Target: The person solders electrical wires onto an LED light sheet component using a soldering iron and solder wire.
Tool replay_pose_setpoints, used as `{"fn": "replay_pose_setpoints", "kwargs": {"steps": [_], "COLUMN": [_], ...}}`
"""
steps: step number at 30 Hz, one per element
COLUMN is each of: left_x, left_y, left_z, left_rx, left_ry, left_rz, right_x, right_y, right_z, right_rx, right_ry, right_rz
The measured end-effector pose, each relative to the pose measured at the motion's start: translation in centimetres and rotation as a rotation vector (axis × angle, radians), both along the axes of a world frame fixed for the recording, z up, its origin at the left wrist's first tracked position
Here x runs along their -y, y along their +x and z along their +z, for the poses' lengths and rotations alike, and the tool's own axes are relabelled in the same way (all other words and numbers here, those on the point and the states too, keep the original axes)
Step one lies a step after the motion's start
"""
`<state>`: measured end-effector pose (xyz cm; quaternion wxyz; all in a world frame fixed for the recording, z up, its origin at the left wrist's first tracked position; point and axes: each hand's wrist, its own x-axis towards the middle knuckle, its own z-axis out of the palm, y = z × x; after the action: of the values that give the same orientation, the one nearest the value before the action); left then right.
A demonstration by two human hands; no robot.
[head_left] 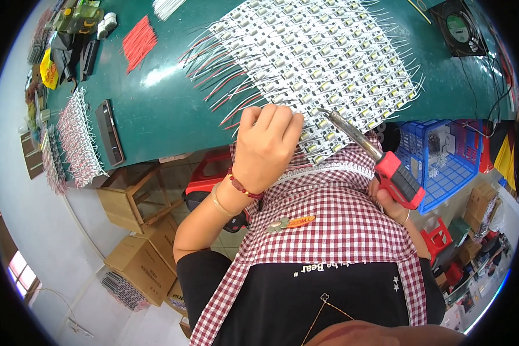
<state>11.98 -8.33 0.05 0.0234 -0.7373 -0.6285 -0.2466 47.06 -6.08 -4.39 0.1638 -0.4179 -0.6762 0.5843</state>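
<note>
A large panel of small white circuit boards [328, 63] lies on the green table, its near corner reaching over the front edge. Red and white wires [218, 95] stick out along its left side. My left hand [268, 138] is closed at the panel's lower left edge, fingers curled down; what they pinch is hidden. My right hand [389, 203] grips the red and black handle of a soldering iron [399, 180]. The iron's metal tip points up and left, over the boards just right of my left hand.
On the green table [155, 115] lie a bundle of red wires [139, 44], a dark phone-like slab [109, 132] and a wired board strip [79, 138]. A black fan [458, 27] stands at the far right. Below the right edge is a blue crate [452, 161]; cardboard boxes [141, 265] stand lower left.
</note>
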Motion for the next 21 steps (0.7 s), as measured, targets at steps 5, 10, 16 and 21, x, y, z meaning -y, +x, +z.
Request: {"fn": "replay_pose_setpoints", "kwargs": {"steps": [5, 10, 16, 21], "left_x": [0.0, 0.7, 1.4, 1.3], "left_y": [-0.1, 0.9, 2.0, 1.8], "left_z": [0.0, 0.5, -0.9, -0.8], "left_rx": [0.117, 0.174, 0.24, 0.223], "left_ry": [-0.028, 0.121, 0.043, 0.034], "left_rz": [0.078, 0.107, 0.025, 0.037], "right_x": [-0.3, -0.6, -0.9, -0.9], "right_y": [-0.1, -0.8, -1.2, -1.5], "right_z": [0.8, 2.2, 2.8, 2.4], "right_rx": [0.015, -0.046, -0.048, -0.037], "right_ry": [0.013, 0.01, -0.035, -0.044], "right_rz": [0.004, -0.018, 0.076, 0.066]}}
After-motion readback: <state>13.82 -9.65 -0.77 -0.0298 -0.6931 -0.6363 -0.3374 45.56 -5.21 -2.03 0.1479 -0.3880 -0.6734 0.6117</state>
